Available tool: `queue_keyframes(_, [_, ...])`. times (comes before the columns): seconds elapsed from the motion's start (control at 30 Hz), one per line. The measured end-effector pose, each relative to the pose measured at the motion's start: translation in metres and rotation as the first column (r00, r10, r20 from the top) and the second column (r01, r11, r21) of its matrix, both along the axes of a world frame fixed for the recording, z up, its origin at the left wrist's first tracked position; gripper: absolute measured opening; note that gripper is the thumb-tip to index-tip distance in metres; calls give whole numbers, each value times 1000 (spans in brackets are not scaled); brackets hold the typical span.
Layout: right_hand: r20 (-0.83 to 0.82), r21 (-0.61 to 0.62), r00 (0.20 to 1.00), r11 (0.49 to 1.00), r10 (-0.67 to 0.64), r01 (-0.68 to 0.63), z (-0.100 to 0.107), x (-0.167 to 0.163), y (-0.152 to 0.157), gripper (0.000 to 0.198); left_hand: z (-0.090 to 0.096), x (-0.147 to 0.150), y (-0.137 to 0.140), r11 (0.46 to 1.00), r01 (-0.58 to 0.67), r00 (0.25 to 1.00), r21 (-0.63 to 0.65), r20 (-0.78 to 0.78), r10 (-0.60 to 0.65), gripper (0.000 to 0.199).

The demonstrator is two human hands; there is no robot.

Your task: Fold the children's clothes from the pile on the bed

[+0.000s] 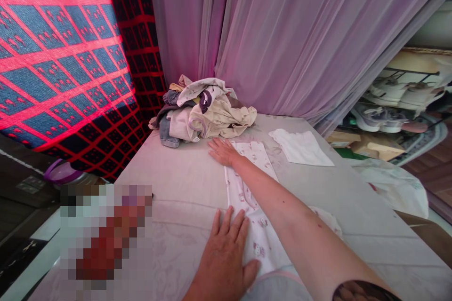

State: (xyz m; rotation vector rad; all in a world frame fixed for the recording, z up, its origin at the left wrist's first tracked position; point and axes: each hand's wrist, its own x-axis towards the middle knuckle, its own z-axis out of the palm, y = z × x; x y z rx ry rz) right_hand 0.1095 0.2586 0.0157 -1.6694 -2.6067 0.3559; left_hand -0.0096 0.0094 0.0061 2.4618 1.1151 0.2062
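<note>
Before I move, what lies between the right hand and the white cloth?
In the head view, part of the printed garment, then a bare strip of sheet, separate the right hand from the white cloth.

Printed garment (pixel 264 225) part-hidden by right forearm (pixel 293 209); pixelated item (pixel 109 240) seemingly red.

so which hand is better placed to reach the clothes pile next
Probably the right hand: it lies just in front of the clothes pile, while the left hand rests nearer the camera, partly on the printed garment.

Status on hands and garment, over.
Left hand, right hand: palms down. Printed garment: laid out, partly behind right forearm. Clothes pile: just beyond right hand.
</note>
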Motion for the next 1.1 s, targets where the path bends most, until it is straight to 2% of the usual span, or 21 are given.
queue_keyframes(0.1, [-74, 70, 997, 998, 2, 3, 6, 17, -18, 58, -3, 0, -1, 999, -14, 1000, 36, 8, 14, 73])
queue_keyframes(0.2, [-157, 155, 987, 988, 19, 5, 13, 60, -51, 50, -8, -1, 0, 995, -10, 1000, 95, 5, 10, 73])
queue_keyframes(0.27, [-210, 137, 976, 987, -54, 84, 17, 101, -81, 42, -12, -2, 2, 989, 3, 1000, 146, -3, -3, 69])
queue_keyframes(0.37, [-320, 52, 906, 949, -279, 311, 23, 168, -138, 37, -17, -2, 5, 977, 23, 1000, 210, -20, -19, 62])
queue_keyframes(0.4, [-359, 28, 850, 905, -387, 424, 24, 188, -159, 37, -17, -2, 6, 975, 26, 999, 220, -29, -20, 60])
queue_keyframes(0.47, [-357, 11, 703, 750, -615, 662, 22, 219, -198, 37, -16, -2, 8, 974, 32, 998, 225, -52, -21, 59])
queue_keyframes(0.5, [-326, 2, 638, 675, -697, 738, 20, 229, -215, 36, -15, -2, 9, 975, 33, 998, 221, -67, -19, 60])
queue_keyframes(0.53, [-296, -21, 604, 637, -740, 771, 16, 235, -230, 36, -14, -2, 9, 976, 35, 996, 214, -82, -18, 60])
queue_keyframes(0.57, [-280, -51, 585, 621, -761, 782, 13, 238, -242, 37, -12, -2, 10, 978, 37, 995, 205, -98, -17, 62])
queue_keyframes(0.7, [-353, -168, 560, 639, -750, 750, -3, 235, -268, 38, -5, -3, 10, 984, 54, 989, 169, -146, -29, 73])
queue_keyframes(0.8, [-538, -256, 492, 689, -684, 678, -12, 234, -273, 39, 3, -3, 10, 989, 55, 986, 137, -163, -32, 78])
queue_keyframes(0.87, [-706, -340, 362, 739, -609, 581, -15, 236, -274, 50, 8, -1, 9, 995, 15, 986, 100, -164, 1, 72])
queue_keyframes(0.93, [-820, -410, 175, 774, -544, 482, -15, 237, -276, 57, 13, 5, 8, 995, -45, 987, 89, -152, 58, 60])
queue_keyframes(1.03, [-840, -511, -46, 758, -541, 405, -10, 235, -280, 62, 15, 19, 7, 986, -86, 988, 143, -113, 103, 49])
queue_keyframes(1.1, [-809, -577, -124, 733, -575, 360, -7, 234, -283, 68, 12, 29, 6, 984, -83, 989, 156, -110, 100, 54])
